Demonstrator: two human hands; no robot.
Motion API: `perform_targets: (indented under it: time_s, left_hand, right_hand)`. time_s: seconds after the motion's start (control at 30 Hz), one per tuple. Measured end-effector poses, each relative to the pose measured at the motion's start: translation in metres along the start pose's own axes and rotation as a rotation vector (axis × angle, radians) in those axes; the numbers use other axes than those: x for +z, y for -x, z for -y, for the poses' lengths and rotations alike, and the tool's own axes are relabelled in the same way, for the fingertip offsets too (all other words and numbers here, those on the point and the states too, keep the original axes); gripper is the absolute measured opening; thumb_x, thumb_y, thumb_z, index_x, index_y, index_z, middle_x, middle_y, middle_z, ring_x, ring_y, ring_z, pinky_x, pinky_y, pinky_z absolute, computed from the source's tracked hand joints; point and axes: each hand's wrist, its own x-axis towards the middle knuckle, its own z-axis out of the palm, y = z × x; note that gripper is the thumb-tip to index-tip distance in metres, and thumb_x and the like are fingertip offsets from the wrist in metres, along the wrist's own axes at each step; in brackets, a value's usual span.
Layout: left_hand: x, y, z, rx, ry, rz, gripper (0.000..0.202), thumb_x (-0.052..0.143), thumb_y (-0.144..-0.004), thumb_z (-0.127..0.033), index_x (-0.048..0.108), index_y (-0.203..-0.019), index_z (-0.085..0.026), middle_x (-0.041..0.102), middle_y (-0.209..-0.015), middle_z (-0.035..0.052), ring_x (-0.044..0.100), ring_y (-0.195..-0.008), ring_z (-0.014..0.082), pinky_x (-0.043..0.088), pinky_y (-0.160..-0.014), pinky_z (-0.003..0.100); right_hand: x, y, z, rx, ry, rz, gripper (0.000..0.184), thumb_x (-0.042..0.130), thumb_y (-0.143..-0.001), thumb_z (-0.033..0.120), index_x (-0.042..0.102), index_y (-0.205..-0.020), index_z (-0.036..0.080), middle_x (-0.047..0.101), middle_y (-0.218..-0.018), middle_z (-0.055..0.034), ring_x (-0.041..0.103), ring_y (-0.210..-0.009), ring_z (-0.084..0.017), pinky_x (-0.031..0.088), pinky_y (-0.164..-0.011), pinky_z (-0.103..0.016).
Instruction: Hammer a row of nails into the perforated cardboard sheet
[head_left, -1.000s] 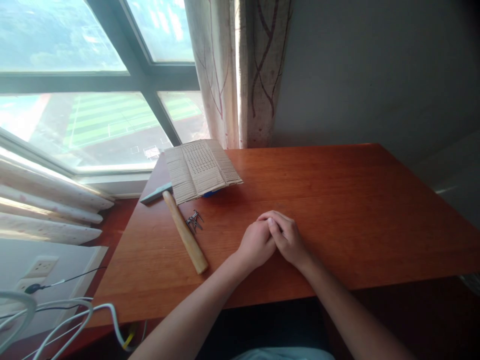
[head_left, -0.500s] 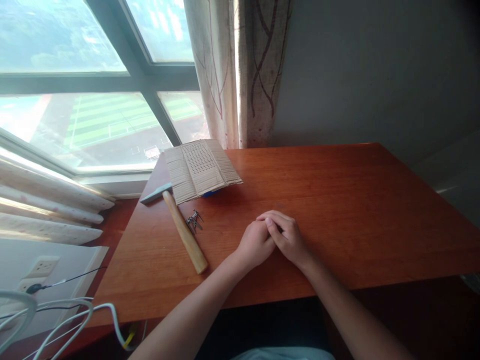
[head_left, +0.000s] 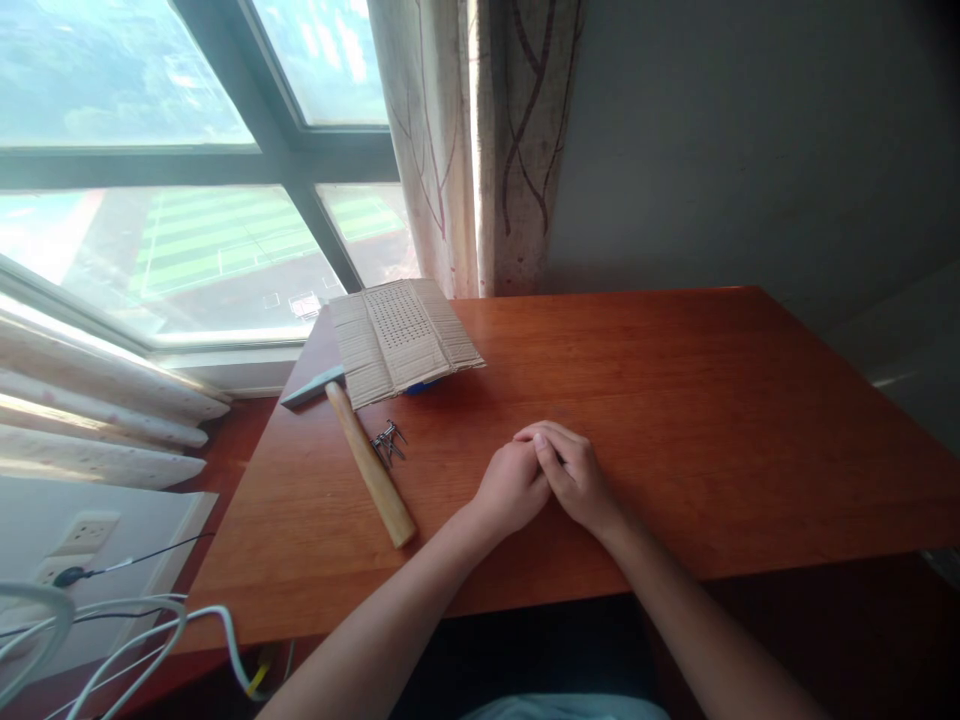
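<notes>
On the table my left hand (head_left: 508, 485) is closed in a loose fist, its fingers mostly hidden. My right hand (head_left: 574, 470) wraps over it, thumb on top, and no tool shows in either hand. To the left lies a hammer (head_left: 371, 470) with a wooden handle and a grey metal head. Several loose nails (head_left: 389, 442) are heaped just right of the handle. Behind them a flat piece of cardboard (head_left: 405, 335), with rows of small holes, is propped at a tilt. Something blue (head_left: 421, 386) peeks out beneath its front edge.
The reddish-brown wooden table (head_left: 675, 400) reaches to the right, with its near edge at my forearms. A window (head_left: 225, 230) and curtains (head_left: 480, 150) stand behind and left. White cables (head_left: 172, 620) loop by the wall socket (head_left: 86, 535) at lower left.
</notes>
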Motion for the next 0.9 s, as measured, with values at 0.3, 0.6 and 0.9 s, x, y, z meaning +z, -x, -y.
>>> perform_targets:
  time_s: [0.3, 0.6, 0.9]
  left_hand:
    - [-0.003, -0.002, -0.002, 0.010, -0.007, 0.021, 0.021, 0.046, -0.087, -0.014, 0.064, -0.077, -0.014, 0.071, -0.081, 0.0075, 0.066, -0.073, 0.0190, 0.046, -0.066, 0.026]
    - [-0.020, 0.040, -0.039, 0.017, -0.216, 0.049, 0.020, 0.048, -0.090, -0.012, 0.066, -0.096, -0.020, 0.066, -0.089, 0.0040, 0.061, -0.078, 0.0154, 0.045, -0.069, 0.024]
    - [-0.149, 0.028, -0.052, 0.079, -0.561, -0.478, 0.018, 0.054, -0.090, -0.021, 0.070, -0.098, -0.020, 0.069, -0.105, 0.0056, 0.066, -0.093, 0.0195, 0.051, -0.084, 0.031]
  right_hand:
    - [0.000, 0.001, 0.001, -0.015, 0.037, 0.004, 0.029, 0.040, -0.100, 0.023, 0.070, -0.102, 0.022, 0.071, -0.097, -0.0066, 0.066, -0.094, -0.020, 0.051, -0.086, -0.034]
    - [-0.010, -0.001, -0.025, 0.177, 0.180, -0.237, 0.021, 0.047, -0.093, 0.023, 0.067, -0.099, 0.020, 0.074, -0.100, -0.0086, 0.070, -0.091, -0.022, 0.056, -0.079, -0.035]
    - [-0.006, -0.003, -0.024, 0.124, 0.233, -0.181, 0.019, 0.049, -0.089, 0.018, 0.068, -0.093, 0.021, 0.072, -0.097, -0.0073, 0.067, -0.090, -0.023, 0.054, -0.079, -0.036]
